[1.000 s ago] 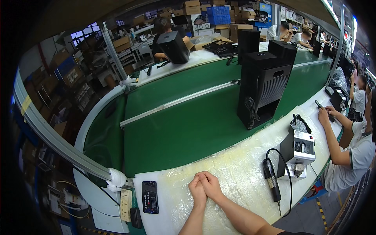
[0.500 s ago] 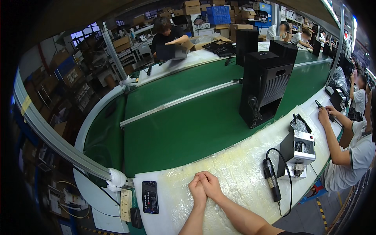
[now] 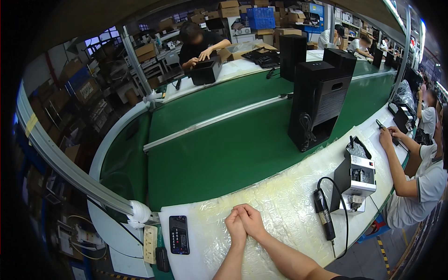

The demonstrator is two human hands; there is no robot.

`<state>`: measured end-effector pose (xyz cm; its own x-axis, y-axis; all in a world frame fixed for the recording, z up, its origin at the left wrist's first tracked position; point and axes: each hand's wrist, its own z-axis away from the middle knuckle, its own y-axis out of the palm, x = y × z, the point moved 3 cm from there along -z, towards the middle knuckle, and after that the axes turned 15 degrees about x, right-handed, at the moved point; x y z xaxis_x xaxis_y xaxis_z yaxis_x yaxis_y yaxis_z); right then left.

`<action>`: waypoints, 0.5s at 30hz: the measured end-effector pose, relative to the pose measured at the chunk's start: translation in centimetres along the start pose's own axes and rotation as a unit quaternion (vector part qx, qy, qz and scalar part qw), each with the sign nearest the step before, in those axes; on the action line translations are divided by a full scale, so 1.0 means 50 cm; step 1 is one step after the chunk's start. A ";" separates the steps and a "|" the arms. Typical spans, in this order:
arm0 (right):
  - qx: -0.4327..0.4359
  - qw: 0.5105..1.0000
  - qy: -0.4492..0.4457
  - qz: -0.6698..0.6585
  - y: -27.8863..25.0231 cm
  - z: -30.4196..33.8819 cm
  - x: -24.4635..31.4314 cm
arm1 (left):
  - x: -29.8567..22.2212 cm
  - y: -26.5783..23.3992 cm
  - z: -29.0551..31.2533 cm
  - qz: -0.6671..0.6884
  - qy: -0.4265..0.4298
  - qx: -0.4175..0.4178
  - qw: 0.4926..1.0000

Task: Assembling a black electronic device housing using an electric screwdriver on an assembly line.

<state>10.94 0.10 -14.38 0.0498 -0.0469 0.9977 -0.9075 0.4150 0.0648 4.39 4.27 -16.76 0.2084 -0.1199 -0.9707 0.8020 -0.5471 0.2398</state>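
Hands meet at the near edge of the white workbench, which is covered with a crinkled clear plastic sheet. The left hand and the right hand press against each other, fingers curled together and interlocked loosely, resting on the plastic and holding nothing. Both forearms come in from the bench's near edge.

Towards the left end of the bench lies a flat black smartphone, well apart from the left hand. Beyond it, off the bench's left edge, hangs a cream power strip. To the right of the right hand, near the bench's near edge, lies a black electric screwdriver with a black cable looping up from it. Just beyond that stands a small grey and white box-shaped machine.

Along the far edge of the bench runs a green conveyor belt, divided by a pale metal rail. A tall black speaker cabinet stands on the belt close to the bench, with more black cabinets behind it. At the right end of the bench a person in a white shirt works with both hands near the bench edge. At the far side of the belt another person in black leans over a black box.
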 end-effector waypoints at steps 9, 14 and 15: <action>-0.001 1.000 0.003 0.000 0.000 0.001 0.003 | -0.012 0.005 0.003 0.009 -0.016 -0.006 1.000; -0.009 1.000 -0.015 0.006 0.000 -0.001 -0.006 | -0.016 0.007 0.003 0.007 -0.017 -0.007 1.000; -0.010 1.000 -0.016 0.007 0.000 -0.001 -0.007 | -0.014 0.007 0.003 0.008 -0.018 -0.008 1.000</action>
<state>10.96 0.17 -14.73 0.0241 -0.0699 0.9973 -0.8997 0.4335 0.0521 4.44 4.06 -16.01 0.2007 -0.1579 -0.9668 0.8078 -0.5317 0.2546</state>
